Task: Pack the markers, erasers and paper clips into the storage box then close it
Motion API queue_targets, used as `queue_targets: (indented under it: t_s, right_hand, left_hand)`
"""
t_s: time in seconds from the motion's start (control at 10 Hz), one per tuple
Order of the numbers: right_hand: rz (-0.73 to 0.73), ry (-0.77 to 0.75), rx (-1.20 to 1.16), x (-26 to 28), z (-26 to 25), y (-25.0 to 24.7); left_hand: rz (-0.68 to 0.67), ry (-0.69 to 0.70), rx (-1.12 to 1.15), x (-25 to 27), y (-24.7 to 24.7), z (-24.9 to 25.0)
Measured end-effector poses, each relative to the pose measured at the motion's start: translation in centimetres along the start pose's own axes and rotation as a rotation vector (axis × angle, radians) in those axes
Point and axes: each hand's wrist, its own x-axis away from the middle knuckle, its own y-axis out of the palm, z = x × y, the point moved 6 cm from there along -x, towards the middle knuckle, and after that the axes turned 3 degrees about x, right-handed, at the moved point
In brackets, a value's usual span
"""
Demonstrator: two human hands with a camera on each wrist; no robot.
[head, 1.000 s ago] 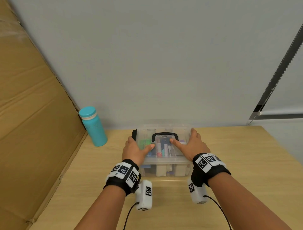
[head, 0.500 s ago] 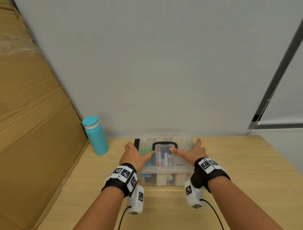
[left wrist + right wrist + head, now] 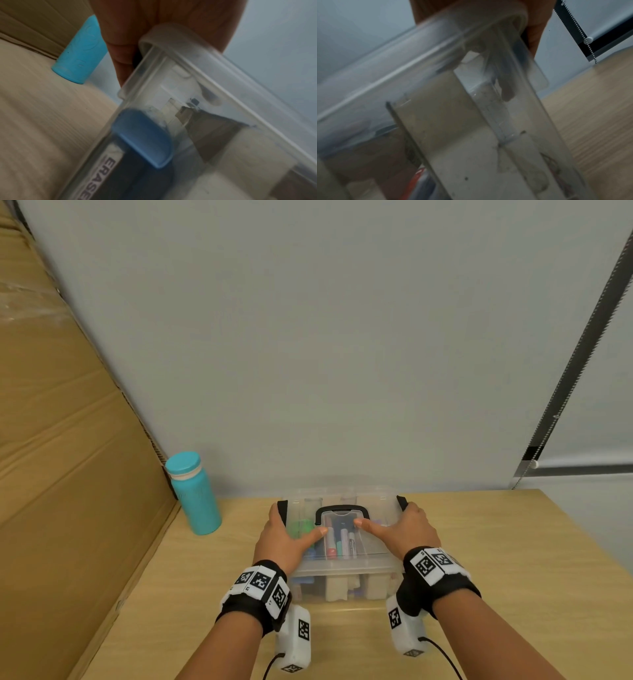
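The clear storage box [image 3: 342, 568] stands on the table with its lid on and a black handle [image 3: 342, 507] lying flat on top. Markers [image 3: 337, 544] show through the lid. My left hand [image 3: 284, 539] grips the box's left end, thumb on the lid, fingers curled over the black latch [image 3: 282, 508]. My right hand [image 3: 407, 532] grips the right end the same way at the other latch [image 3: 401, 502]. In the left wrist view my fingers [image 3: 123, 40] hook over the box rim [image 3: 171, 35], with a blue eraser [image 3: 142, 142] inside. The right wrist view shows fingers [image 3: 534, 33] over the box wall [image 3: 471, 108].
A teal bottle [image 3: 193, 493] stands left of the box against a large cardboard sheet [image 3: 68, 474] leaning along the table's left side. A grey wall is right behind the box. The wooden table [image 3: 513, 559] extends to the right. A blind cord [image 3: 582, 354] hangs at far right.
Both hands slid outward from the lid's top to the box's two ends, and the fingers now curl over the side latches. The thumbs stay on the lid.
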Motion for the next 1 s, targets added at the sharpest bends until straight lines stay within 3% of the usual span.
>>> queue_targets:
  t_s: [0.2,0.5,0.9,1.0]
  right_hand:
    - [0.021,-0.014,-0.014,0.0,0.1,0.1]
    - [0.03,-0.087,0.231,-0.1,-0.9,0.2]
    - [-0.104,-0.129,0.08,0.8,-0.8,-0.5]
    - [-0.047,-0.153,-0.046,4.1,0.5,-1.9]
  left_hand:
    - [0.003,-0.005,0.052,-0.1,0.1,-0.2]
    - [0.067,0.008,0.079,0.0,0.2,-0.1]
    - [0.036,-0.05,0.032,0.4,-0.2,0.6]
    - [0.063,-0.041,0.094,2.2,-1.5,0.4]
